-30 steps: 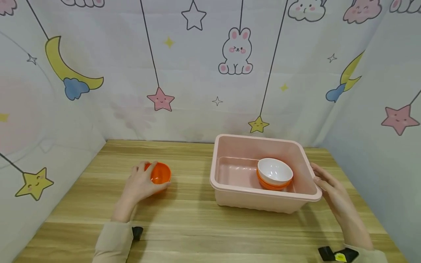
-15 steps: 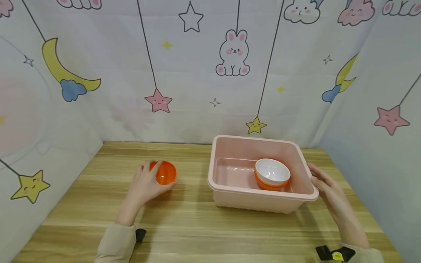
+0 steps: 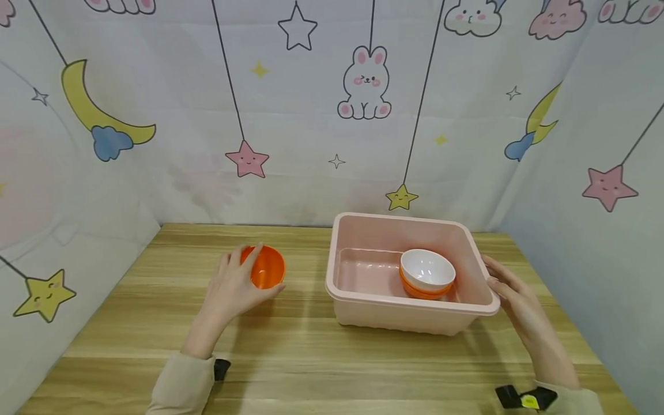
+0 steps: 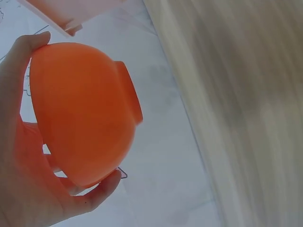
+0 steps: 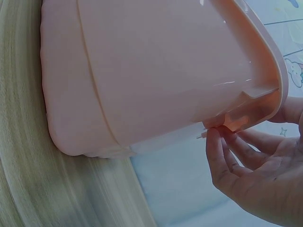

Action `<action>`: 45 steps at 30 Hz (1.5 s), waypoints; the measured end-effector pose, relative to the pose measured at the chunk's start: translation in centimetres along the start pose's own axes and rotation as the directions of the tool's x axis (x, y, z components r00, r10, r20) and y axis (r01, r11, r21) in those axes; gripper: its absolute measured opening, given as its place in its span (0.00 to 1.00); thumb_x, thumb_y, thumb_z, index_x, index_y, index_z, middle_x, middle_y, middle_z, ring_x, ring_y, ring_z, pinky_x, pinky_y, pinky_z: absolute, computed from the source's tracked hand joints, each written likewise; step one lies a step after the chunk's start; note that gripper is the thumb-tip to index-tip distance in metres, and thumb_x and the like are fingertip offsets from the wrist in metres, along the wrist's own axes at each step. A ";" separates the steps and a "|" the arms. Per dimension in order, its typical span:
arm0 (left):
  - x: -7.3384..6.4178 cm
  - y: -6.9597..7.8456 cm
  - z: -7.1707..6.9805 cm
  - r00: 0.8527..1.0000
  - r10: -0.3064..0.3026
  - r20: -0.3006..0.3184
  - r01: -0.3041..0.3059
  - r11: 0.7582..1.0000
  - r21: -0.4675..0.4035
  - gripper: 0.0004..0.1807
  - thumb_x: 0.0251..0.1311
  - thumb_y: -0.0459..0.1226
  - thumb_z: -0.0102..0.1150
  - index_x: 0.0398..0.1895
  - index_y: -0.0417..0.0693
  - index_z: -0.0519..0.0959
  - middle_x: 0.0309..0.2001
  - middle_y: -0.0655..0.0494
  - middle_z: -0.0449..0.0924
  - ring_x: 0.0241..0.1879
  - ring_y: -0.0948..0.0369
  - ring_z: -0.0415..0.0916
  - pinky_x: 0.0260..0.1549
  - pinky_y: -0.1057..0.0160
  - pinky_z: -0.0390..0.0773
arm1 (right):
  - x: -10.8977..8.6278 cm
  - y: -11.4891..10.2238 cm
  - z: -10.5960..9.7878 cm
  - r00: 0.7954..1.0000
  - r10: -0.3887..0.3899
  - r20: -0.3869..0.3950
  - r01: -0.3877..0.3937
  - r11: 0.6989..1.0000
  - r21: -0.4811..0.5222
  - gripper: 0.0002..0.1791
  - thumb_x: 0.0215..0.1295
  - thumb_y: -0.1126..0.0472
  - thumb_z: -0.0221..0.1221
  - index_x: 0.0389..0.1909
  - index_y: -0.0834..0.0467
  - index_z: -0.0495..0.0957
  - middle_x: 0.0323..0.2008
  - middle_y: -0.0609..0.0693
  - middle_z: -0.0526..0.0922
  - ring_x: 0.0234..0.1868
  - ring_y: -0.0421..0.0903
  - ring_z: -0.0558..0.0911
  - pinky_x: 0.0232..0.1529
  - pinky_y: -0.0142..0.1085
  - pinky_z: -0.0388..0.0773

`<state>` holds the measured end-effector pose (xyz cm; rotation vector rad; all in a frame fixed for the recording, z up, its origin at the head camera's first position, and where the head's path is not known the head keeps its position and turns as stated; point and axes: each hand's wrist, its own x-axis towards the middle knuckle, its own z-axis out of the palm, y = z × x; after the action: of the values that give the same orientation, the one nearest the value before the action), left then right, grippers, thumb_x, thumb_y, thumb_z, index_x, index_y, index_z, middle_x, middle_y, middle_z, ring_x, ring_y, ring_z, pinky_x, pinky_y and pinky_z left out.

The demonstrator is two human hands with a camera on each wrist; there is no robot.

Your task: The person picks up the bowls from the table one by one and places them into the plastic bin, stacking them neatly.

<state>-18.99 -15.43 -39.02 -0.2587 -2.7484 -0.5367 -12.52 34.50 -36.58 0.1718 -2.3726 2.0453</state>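
My left hand [image 3: 236, 288] grips an orange bowl [image 3: 271, 270] by its rim, thumb on one side and fingers on the other. In the left wrist view the orange bowl [image 4: 85, 109] hangs tilted above the wooden table, its foot ring turned outward. A pink plastic tub [image 3: 394, 314] stands to the right. My right hand [image 3: 521, 302] holds the tub's right edge. The right wrist view has its fingertips [image 5: 214, 137] hooked under the tub's rim [image 5: 279, 61], the thumb mostly hidden. Inside the tub a white bowl [image 3: 427, 270] sits on orange bowlware [image 3: 422, 293].
The wooden table [image 3: 311, 369] runs beneath both hands. A printed cloth [image 3: 290, 115] with stars, moons and a rabbit encloses the back and sides. Bare tabletop lies between the held bowl and the tub.
The orange bowl has come rightward in my left hand and risen slightly. My right hand keeps its hold on the tub's edge; the head view has shifted a little.
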 end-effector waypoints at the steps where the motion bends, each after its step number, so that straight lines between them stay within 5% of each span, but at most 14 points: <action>1: 0.0 0.2 -0.1 1.000 0.005 -0.005 -0.005 1.000 -0.002 0.51 0.35 0.70 0.57 0.64 0.58 0.63 0.60 0.46 0.62 0.54 0.45 0.60 0.44 0.42 0.69 | 0.0 0.0 0.0 1.000 -0.001 0.000 0.001 1.000 0.002 0.29 0.70 0.58 0.45 0.70 0.55 0.51 0.61 0.34 0.64 0.55 0.21 0.67 0.47 0.17 0.65; 9: 0.3 1.4 -1.2 0.995 0.090 -0.043 -0.087 0.995 0.057 0.50 0.35 0.68 0.60 0.63 0.55 0.64 0.58 0.45 0.64 0.52 0.42 0.63 0.47 0.41 0.64 | 0.0 0.2 0.1 1.000 -0.010 -0.008 0.010 1.000 0.015 0.29 0.70 0.59 0.45 0.70 0.56 0.51 0.61 0.34 0.65 0.55 0.22 0.68 0.47 0.18 0.66; 22: 1.0 2.7 -2.1 0.989 0.125 -0.076 -0.114 0.985 0.129 0.51 0.34 0.69 0.58 0.64 0.56 0.63 0.58 0.46 0.65 0.51 0.45 0.65 0.43 0.44 0.64 | 0.1 0.3 0.2 1.000 -0.023 -0.012 0.023 1.000 0.017 0.29 0.70 0.60 0.45 0.69 0.58 0.51 0.61 0.34 0.66 0.56 0.23 0.68 0.49 0.18 0.66; 45: 3.1 5.3 -3.5 0.963 0.242 -0.117 -0.230 0.967 0.111 0.51 0.33 0.68 0.59 0.62 0.54 0.66 0.58 0.49 0.66 0.52 0.47 0.65 0.45 0.45 0.67 | -0.1 0.0 0.0 1.000 -0.002 -0.022 0.002 1.000 -0.022 0.29 0.69 0.57 0.45 0.70 0.54 0.51 0.61 0.37 0.65 0.55 0.22 0.68 0.47 0.18 0.66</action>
<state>-19.65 -11.62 -33.15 -0.5022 -2.5616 -0.3424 -12.41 34.48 -36.59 0.1509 -2.3798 2.0088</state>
